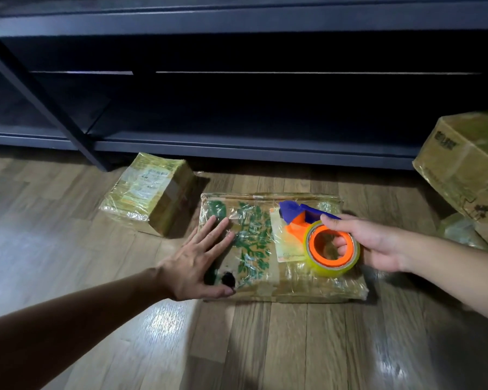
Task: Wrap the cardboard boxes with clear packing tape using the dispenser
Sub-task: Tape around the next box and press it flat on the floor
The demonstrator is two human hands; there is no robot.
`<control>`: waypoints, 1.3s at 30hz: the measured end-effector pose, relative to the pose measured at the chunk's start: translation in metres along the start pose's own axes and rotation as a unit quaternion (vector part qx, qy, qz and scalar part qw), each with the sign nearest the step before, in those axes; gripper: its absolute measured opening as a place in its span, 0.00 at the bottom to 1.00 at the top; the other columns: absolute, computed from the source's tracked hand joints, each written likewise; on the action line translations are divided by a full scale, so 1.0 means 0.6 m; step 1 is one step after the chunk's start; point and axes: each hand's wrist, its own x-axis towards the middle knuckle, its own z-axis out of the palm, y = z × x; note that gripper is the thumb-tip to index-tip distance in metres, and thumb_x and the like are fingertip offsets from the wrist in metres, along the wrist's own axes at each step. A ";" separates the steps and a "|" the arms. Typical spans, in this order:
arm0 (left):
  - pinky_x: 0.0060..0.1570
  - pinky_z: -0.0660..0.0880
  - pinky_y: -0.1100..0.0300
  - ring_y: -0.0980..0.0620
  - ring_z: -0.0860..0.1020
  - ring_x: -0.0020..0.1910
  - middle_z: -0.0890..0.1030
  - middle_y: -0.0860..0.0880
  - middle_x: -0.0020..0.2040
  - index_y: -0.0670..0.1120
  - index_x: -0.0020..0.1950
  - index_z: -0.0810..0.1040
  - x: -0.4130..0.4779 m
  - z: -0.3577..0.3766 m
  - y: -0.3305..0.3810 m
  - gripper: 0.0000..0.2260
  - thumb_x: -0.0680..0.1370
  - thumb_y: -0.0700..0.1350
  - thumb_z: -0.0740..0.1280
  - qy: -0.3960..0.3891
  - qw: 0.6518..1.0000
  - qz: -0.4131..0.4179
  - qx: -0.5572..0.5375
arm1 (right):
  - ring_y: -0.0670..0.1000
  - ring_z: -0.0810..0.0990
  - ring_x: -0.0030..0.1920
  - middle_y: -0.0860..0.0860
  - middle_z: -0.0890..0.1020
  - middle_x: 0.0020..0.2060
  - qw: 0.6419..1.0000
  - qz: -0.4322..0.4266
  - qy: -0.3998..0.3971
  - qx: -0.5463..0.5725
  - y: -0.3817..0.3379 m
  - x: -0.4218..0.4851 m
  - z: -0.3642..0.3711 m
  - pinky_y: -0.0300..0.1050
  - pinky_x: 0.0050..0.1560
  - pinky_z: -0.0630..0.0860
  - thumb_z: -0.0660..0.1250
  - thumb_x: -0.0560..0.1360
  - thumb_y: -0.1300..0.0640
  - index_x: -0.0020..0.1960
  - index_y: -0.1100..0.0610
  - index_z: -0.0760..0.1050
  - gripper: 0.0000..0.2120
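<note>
A flat cardboard box (268, 280) with a green leaf print lies on the wooden floor in front of me, its top covered in shiny clear tape. My left hand (197, 260) rests flat on its left part, fingers straight and spread. My right hand (378, 243) grips the tape dispenser (302, 220), orange with a blue blade guard, over the box's right half; a finger shows through the orange core of the clear tape roll (333, 266).
A small taped box (150, 198) sits to the left near the dark metal shelf unit (237, 108). A larger taped box (468, 164) leans at the right edge, over another wrapped parcel (459, 232). Bare wooden floor (265, 347) lies in front.
</note>
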 end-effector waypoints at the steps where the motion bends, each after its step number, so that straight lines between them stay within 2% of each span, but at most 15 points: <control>1: 0.80 0.42 0.35 0.46 0.28 0.81 0.32 0.48 0.84 0.50 0.85 0.40 0.000 0.005 0.008 0.54 0.72 0.80 0.57 0.012 1.000 -0.010 -0.005 | 0.49 0.81 0.31 0.53 0.84 0.34 1.000 0.000 -0.001 0.011 -0.009 -0.003 -0.002 0.44 0.33 0.79 0.71 0.74 0.46 0.64 0.58 0.75 0.23; 4: 0.81 0.44 0.35 0.45 0.24 0.79 0.29 0.48 0.83 0.50 0.85 0.38 0.005 0.010 0.048 0.55 0.71 0.80 0.58 -0.002 0.998 -0.063 -0.014 | 0.48 0.79 0.26 0.52 0.82 0.29 0.999 -0.013 0.007 0.031 -0.046 -0.018 0.001 0.42 0.27 0.79 0.67 0.80 0.51 0.64 0.56 0.73 0.15; 7: 0.80 0.41 0.34 0.44 0.21 0.77 0.27 0.48 0.81 0.50 0.85 0.36 0.007 0.015 0.101 0.56 0.72 0.80 0.58 -0.023 0.994 -0.098 -0.042 | 0.54 0.85 0.37 0.58 0.86 0.44 0.999 -0.047 0.022 -0.009 -0.092 -0.026 0.024 0.50 0.40 0.83 0.69 0.79 0.53 0.65 0.55 0.75 0.16; 12: 0.78 0.38 0.33 0.38 0.24 0.78 0.24 0.44 0.80 0.49 0.83 0.31 0.011 0.023 0.199 0.57 0.70 0.81 0.55 -0.084 0.988 -0.131 -0.011 | 0.61 0.86 0.51 0.57 0.87 0.49 0.978 -0.130 0.087 -0.135 -0.157 -0.015 0.093 0.63 0.60 0.79 0.73 0.76 0.55 0.59 0.51 0.80 0.12; 15: 0.79 0.43 0.36 0.39 0.43 0.82 0.39 0.42 0.83 0.50 0.85 0.40 0.020 0.009 0.206 0.58 0.67 0.84 0.53 -0.070 0.989 -0.123 0.043 | 0.57 0.84 0.53 0.53 0.84 0.52 0.957 -0.174 0.107 -0.208 -0.175 0.001 0.139 0.57 0.59 0.81 0.76 0.73 0.51 0.52 0.48 0.80 0.10; 17: 0.76 0.56 0.41 0.41 0.61 0.74 0.59 0.44 0.77 0.51 0.82 0.57 0.022 -0.002 0.184 0.52 0.68 0.84 0.53 0.023 0.993 -0.106 0.047 | 0.56 0.83 0.53 0.53 0.83 0.52 0.944 -0.184 0.127 -0.242 -0.177 0.013 0.161 0.56 0.59 0.81 0.77 0.69 0.47 0.50 0.50 0.82 0.13; 19: 0.68 0.66 0.43 0.46 0.68 0.64 0.68 0.46 0.68 0.50 0.73 0.69 0.022 -0.005 0.146 0.46 0.69 0.83 0.54 0.145 0.982 -0.122 0.011 | 0.58 0.84 0.50 0.56 0.85 0.49 0.934 -0.184 0.147 -0.270 -0.174 0.025 0.175 0.55 0.56 0.82 0.76 0.68 0.44 0.51 0.57 0.83 0.19; 21: 0.66 0.70 0.44 0.46 0.69 0.65 0.69 0.45 0.69 0.47 0.73 0.69 0.027 -0.010 0.099 0.47 0.70 0.83 0.55 0.206 0.961 -0.182 -0.023 | 0.56 0.80 0.42 0.54 0.82 0.39 0.922 -0.187 0.146 -0.305 -0.166 0.032 0.186 0.46 0.44 0.77 0.75 0.69 0.42 0.46 0.60 0.81 0.20; 23: 0.68 0.72 0.46 0.46 0.70 0.69 0.68 0.44 0.73 0.45 0.79 0.63 0.039 -0.019 0.056 0.51 0.70 0.82 0.59 0.173 0.951 -0.239 -0.091 | 0.52 0.74 0.38 0.50 0.77 0.36 0.909 -0.178 0.157 -0.342 -0.158 0.032 0.199 0.42 0.37 0.68 0.74 0.70 0.39 0.40 0.56 0.79 0.19; 27: 0.64 0.73 0.57 0.50 0.75 0.66 0.75 0.46 0.71 0.45 0.79 0.66 0.068 -0.027 0.018 0.41 0.74 0.66 0.73 0.093 0.939 -0.225 -0.242 | 0.55 0.80 0.47 0.53 0.82 0.45 0.892 -0.171 0.164 -0.384 -0.148 0.034 0.218 0.47 0.48 0.79 0.73 0.71 0.37 0.49 0.56 0.83 0.22; 30: 0.50 0.76 0.62 0.54 0.80 0.53 0.82 0.50 0.59 0.47 0.74 0.72 0.082 -0.022 0.018 0.32 0.76 0.61 0.74 0.094 0.931 -0.213 -0.280 | 0.54 0.79 0.53 0.51 0.81 0.56 0.886 -0.168 0.159 -0.403 -0.143 0.032 0.225 0.47 0.50 0.78 0.72 0.72 0.36 0.63 0.53 0.80 0.27; 32: 0.47 0.79 0.59 0.55 0.82 0.48 0.83 0.52 0.52 0.49 0.70 0.74 0.091 -0.020 0.021 0.28 0.76 0.61 0.75 0.099 0.925 -0.216 -0.296 | 0.54 0.78 0.58 0.52 0.79 0.63 0.883 -0.166 0.159 -0.409 -0.141 0.030 0.225 0.50 0.56 0.78 0.71 0.72 0.35 0.71 0.53 0.76 0.33; 34: 0.45 0.80 0.57 0.55 0.82 0.45 0.83 0.52 0.48 0.49 0.67 0.76 0.094 -0.015 0.021 0.26 0.75 0.62 0.75 0.110 0.922 -0.224 -0.296 | 0.54 0.79 0.57 0.52 0.80 0.62 0.878 -0.170 0.161 -0.418 -0.141 0.030 0.223 0.52 0.58 0.79 0.71 0.72 0.35 0.68 0.54 0.77 0.31; 36: 0.38 0.75 0.65 0.58 0.80 0.42 0.82 0.53 0.46 0.50 0.63 0.76 0.090 -0.011 0.024 0.23 0.75 0.61 0.75 0.130 0.918 -0.232 -0.295 | 0.54 0.80 0.53 0.52 0.82 0.58 0.874 -0.171 0.155 -0.428 -0.142 0.030 0.224 0.51 0.56 0.80 0.70 0.72 0.35 0.61 0.55 0.81 0.28; 39: 0.39 0.68 0.69 0.59 0.77 0.44 0.79 0.54 0.48 0.51 0.58 0.75 0.086 0.003 0.039 0.19 0.76 0.60 0.75 0.183 0.899 -0.259 -0.302 | 0.55 0.80 0.45 0.51 0.83 0.45 0.862 -0.171 0.141 -0.455 -0.150 0.036 0.226 0.46 0.43 0.74 0.71 0.72 0.36 0.49 0.54 0.83 0.21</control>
